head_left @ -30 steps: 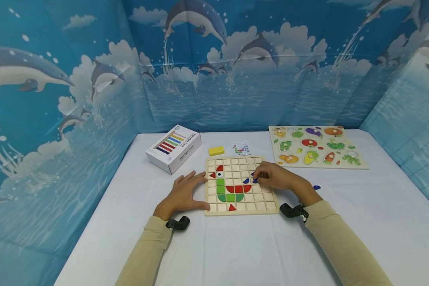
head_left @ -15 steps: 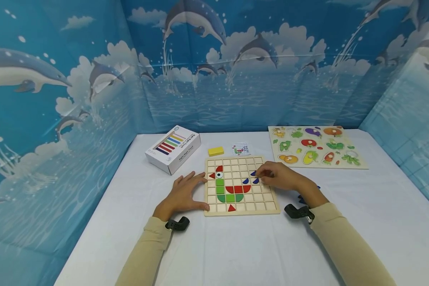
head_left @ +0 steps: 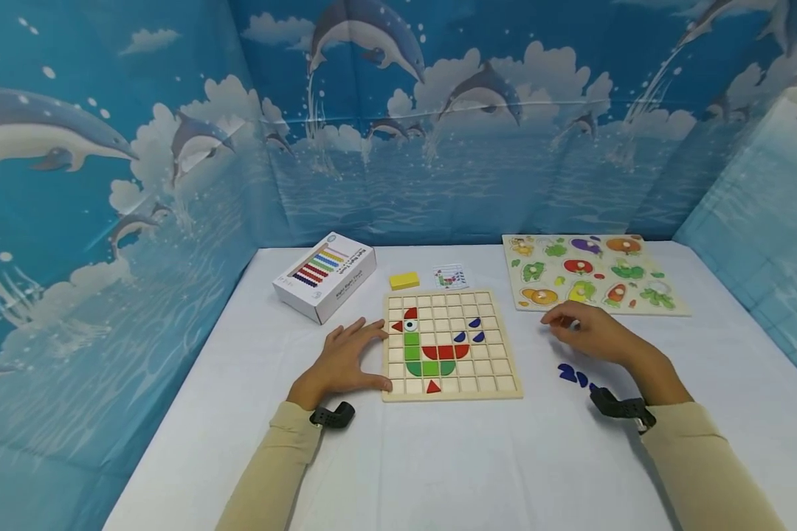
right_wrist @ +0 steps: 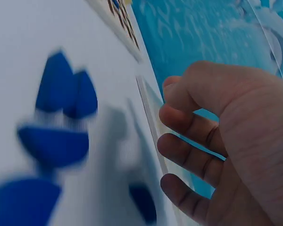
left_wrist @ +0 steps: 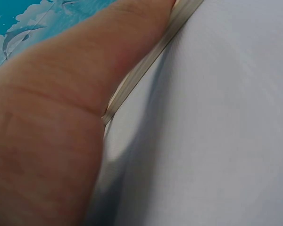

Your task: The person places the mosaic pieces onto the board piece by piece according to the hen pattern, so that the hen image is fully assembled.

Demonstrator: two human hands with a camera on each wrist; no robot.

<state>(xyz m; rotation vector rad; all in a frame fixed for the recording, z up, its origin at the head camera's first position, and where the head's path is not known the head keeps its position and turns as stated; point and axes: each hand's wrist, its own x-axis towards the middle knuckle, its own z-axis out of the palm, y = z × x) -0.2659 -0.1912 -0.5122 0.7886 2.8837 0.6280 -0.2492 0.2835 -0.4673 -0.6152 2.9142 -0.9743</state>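
Grid board (head_left: 452, 346) braced by spread left hand (head_left: 342, 361); right hand (head_left: 591, 332) loosely curled, empty, near blue pieces (head_left: 573, 376).

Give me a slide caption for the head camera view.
Left hand steadies the wooden grid board; right hand hovers above loose blue pieces.

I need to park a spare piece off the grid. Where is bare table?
Bare cloth lies in front of the grid board, between the sleeves. Crowded: right of the board, with the right hand and loose blue pieces.
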